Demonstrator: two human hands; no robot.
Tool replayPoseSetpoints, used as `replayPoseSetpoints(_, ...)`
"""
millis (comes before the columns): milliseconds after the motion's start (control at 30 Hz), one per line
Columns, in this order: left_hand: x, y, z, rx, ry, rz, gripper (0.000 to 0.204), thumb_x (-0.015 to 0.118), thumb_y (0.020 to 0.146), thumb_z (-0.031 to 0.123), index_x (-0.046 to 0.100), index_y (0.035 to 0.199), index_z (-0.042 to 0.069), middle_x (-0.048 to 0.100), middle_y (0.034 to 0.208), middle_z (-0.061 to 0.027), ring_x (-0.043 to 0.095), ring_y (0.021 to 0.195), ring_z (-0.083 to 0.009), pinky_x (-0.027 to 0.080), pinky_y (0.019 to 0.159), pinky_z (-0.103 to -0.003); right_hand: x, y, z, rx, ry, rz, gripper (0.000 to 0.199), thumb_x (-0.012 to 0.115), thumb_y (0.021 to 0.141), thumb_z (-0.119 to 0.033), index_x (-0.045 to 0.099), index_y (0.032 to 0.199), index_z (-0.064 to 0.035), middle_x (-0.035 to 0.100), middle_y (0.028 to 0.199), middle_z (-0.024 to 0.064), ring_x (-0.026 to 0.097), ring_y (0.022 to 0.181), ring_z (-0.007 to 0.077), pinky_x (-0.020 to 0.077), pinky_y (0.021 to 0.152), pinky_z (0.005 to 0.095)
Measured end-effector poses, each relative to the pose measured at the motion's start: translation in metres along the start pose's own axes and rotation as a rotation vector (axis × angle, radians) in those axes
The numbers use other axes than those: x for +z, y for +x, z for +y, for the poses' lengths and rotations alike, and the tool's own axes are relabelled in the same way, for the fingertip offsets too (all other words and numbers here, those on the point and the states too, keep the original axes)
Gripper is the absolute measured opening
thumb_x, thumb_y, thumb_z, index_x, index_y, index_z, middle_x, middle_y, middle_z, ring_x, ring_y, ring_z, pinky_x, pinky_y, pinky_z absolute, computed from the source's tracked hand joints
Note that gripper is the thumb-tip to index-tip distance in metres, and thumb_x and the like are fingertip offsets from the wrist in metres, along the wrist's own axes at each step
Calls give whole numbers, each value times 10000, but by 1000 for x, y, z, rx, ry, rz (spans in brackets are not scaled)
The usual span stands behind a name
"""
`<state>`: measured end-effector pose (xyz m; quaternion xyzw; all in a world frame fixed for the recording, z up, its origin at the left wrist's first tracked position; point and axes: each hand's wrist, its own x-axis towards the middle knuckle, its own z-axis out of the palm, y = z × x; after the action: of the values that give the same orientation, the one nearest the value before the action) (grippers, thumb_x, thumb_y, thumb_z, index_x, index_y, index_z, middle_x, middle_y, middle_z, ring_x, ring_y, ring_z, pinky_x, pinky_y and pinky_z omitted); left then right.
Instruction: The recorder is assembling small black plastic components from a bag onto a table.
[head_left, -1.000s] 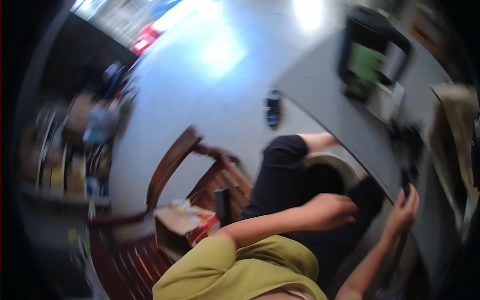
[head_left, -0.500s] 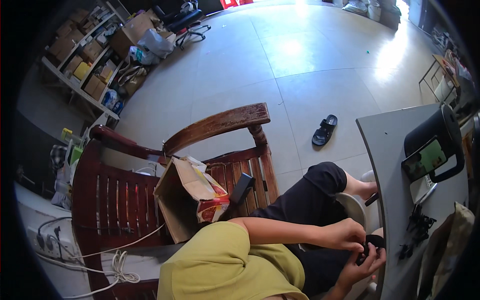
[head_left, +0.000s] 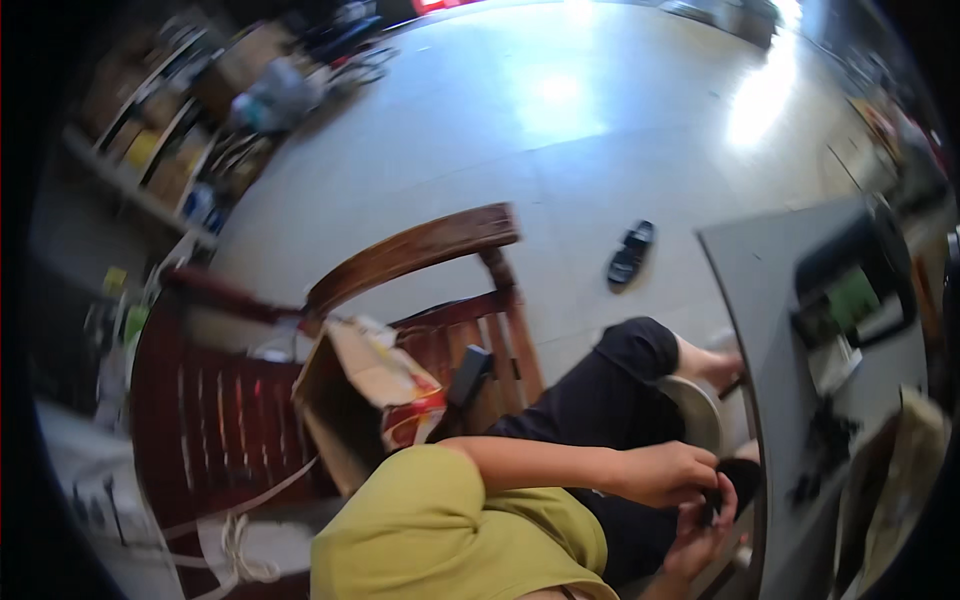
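My left hand reaches in from the yellow-green sleeve, fingers bent and pressed together at a small black piece. My right hand meets it from below, its thumb and fingers closed around the same piece. Fingers hide most of it, and blur keeps its kind from showing. Both hands are over my lap in dark trousers, beside the grey table. A pale round tub shows between my legs, just beyond the hands.
On the table are a black container with a handle, a phone, a cluster of small black parts and a beige bag. A wooden bench holds an opened carton and dark box. A black sandal lies on the floor.
The whole view has shifted slightly and blurred. My hands stay together at the black piece, with the right hand's fingers more upright and closer to the left hand.
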<state>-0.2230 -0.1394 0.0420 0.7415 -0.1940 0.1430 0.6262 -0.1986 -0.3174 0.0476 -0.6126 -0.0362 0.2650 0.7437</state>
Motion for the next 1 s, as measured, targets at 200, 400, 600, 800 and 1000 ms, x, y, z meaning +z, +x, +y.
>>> replayPoseSetpoints(200,-18,-15,19,-187,215,-7,245,684,733,11,604,965,12,584,905,-126,609,735,-263,503,623,-307,35,2,-3,47,91,64,368,430,925,-356,567,1088,-56,592,1001,20,496,699,34,402,550,153)
replayPoseSetpoints(400,14,2,7,-481,-324,-148,204,631,811,18,564,996,-33,557,937,-65,548,752,-103,446,671,-214,13,-8,-3,-272,-229,157,221,378,948,-122,555,1033,-21,533,699,-16,414,544,25,338,494,179)
replayPoseSetpoints(600,31,-8,7,-697,-741,65,145,475,918,132,506,991,11,490,921,-30,461,776,-96,376,711,-221,11,2,3,-686,-734,209,197,455,863,-28,558,1028,2,628,802,108,569,575,238,418,569,312)
replayPoseSetpoints(800,26,-11,10,-726,-903,119,99,471,900,97,488,950,14,482,933,-46,449,848,-107,360,760,-229,11,7,17,-843,-778,190,332,582,825,-90,534,1147,-28,575,697,14,532,536,171,394,544,298)
replayPoseSetpoints(1000,31,-4,8,-706,-853,90,103,477,901,101,490,954,13,493,951,-53,469,876,-116,367,787,-232,-1,0,10,-880,-888,74,389,608,790,-122,515,1145,6,598,790,75,535,554,195,410,558,320)
